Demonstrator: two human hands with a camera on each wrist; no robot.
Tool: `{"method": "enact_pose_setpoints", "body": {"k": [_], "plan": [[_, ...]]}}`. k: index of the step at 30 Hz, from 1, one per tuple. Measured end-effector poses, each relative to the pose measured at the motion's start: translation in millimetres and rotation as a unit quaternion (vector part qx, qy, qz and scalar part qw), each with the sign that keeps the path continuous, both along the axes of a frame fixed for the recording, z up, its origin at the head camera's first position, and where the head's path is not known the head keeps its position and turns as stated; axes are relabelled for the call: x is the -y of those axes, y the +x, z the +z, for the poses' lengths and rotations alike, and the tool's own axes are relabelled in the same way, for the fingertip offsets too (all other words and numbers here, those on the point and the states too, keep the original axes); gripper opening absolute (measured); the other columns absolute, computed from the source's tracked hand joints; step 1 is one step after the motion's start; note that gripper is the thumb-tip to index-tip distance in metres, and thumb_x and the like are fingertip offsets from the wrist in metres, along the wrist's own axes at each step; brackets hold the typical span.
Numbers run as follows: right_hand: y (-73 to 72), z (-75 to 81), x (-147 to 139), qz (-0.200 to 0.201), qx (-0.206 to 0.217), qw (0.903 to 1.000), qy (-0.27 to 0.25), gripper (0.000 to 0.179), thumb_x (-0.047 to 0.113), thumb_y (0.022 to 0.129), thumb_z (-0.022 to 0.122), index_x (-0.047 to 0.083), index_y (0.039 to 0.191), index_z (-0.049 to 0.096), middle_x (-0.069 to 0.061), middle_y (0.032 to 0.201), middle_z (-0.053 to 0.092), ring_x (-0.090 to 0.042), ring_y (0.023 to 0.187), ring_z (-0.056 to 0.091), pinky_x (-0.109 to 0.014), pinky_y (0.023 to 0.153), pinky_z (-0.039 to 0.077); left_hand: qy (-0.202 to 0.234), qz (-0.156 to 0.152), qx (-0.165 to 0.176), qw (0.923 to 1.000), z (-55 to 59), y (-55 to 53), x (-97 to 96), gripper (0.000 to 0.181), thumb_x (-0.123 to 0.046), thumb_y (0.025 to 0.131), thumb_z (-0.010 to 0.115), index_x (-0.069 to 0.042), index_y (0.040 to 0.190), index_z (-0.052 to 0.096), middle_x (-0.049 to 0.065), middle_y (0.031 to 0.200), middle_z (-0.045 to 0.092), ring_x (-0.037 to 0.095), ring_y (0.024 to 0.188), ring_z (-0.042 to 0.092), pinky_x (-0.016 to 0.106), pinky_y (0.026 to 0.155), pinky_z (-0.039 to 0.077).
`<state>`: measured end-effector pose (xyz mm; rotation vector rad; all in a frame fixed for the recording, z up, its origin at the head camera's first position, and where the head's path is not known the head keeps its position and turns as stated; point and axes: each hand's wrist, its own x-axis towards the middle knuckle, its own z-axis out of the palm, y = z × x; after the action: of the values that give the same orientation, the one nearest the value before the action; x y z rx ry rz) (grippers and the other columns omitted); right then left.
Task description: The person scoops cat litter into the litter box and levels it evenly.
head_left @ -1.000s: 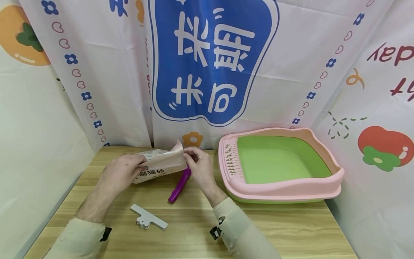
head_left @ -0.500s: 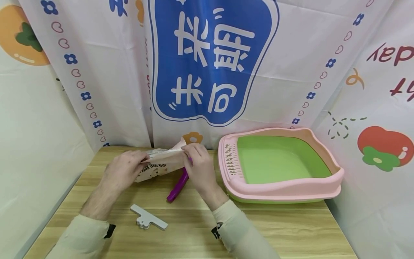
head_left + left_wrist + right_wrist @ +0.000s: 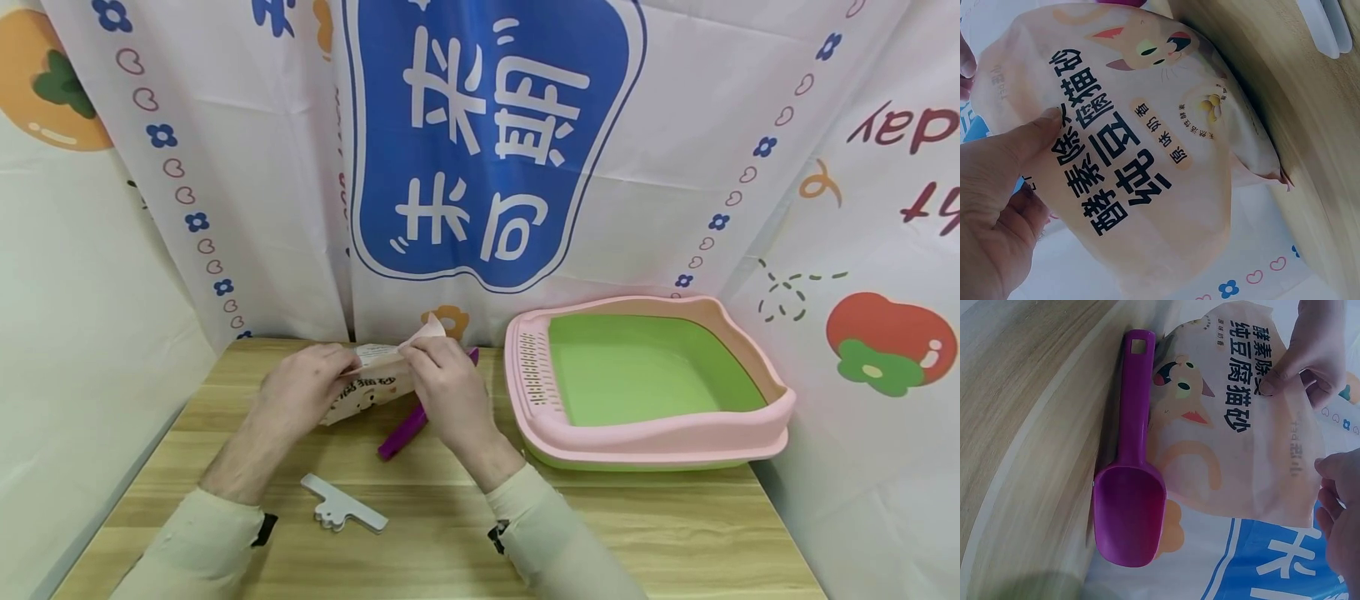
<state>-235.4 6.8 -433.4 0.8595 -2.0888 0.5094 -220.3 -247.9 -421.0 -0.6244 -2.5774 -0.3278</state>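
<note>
A cat litter bag (image 3: pixel 363 398) of pale peach plastic, with dark lettering and a printed cat, stands at the back left of the table. My left hand (image 3: pixel 300 392) pinches its upper edge, with the thumb (image 3: pixel 1038 134) on the printed front in the left wrist view. At the upper right corner, my right hand (image 3: pixel 450 387) pinches the same edge, thumb and fingers together. A purple scoop (image 3: pixel 1129 509) lies beside the bag, its handle toward me; in the head view my right hand covers part of it. The bag's inside is hidden.
A litter box (image 3: pixel 652 443) with a pink rim and green base stands at the right. Closer to me on the wooden table (image 3: pixel 420 550) lies a grey bag clip (image 3: pixel 345 505). A printed white curtain (image 3: pixel 675 167) hangs behind the table.
My left hand has moved a little right and my right hand a little left along the bag's edge, so they are closer together. The scoop has shifted slightly left.
</note>
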Motion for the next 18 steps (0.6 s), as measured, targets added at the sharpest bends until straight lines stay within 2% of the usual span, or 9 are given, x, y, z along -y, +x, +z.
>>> {"method": "enact_pose_setpoints", "body": {"k": [9, 14, 18], "plan": [[-1.4, -2.4, 1.3, -0.017, -0.020, 0.9992, 0.029, 0.012, 0.007, 0.107, 0.083, 0.017, 0.112, 0.080, 0.004, 0.115, 0.079, -0.019, 0.107, 0.075, -0.031, 0.096, 0.066, -0.010, 0.002, 0.008, 0.9999, 0.2, -0.1, -0.4, 0.023, 0.001, 0.093, 0.094, -0.011, 0.110, 0.084, 0.014, 0.120, 0.090, 0.039, 0.110, 0.086, 0.059, 0.097, 0.073], [-0.7, -2.8, 1.0, -0.021, -0.019, 0.9991, 0.033, 0.010, 0.009, 0.107, 0.085, 0.018, 0.106, 0.082, 0.004, 0.110, 0.081, -0.019, 0.107, 0.077, -0.033, 0.095, 0.067, -0.009, -0.002, 0.020, 0.9997, 0.7, 0.8, 0.5, 0.023, 0.001, 0.094, 0.093, -0.013, 0.109, 0.083, 0.011, 0.115, 0.090, 0.038, 0.106, 0.085, 0.059, 0.091, 0.073], [-0.2, -3.1, 1.0, -0.021, -0.022, 0.9992, 0.027, 0.012, 0.008, 0.105, 0.086, 0.019, 0.105, 0.083, 0.005, 0.110, 0.082, -0.018, 0.107, 0.078, -0.033, 0.093, 0.067, -0.003, -0.015, 0.036, 0.9992, 2.2, 4.0, 2.6, 0.022, -0.001, 0.096, 0.092, -0.013, 0.111, 0.082, 0.010, 0.114, 0.088, 0.037, 0.106, 0.084, 0.060, 0.092, 0.073]]}}
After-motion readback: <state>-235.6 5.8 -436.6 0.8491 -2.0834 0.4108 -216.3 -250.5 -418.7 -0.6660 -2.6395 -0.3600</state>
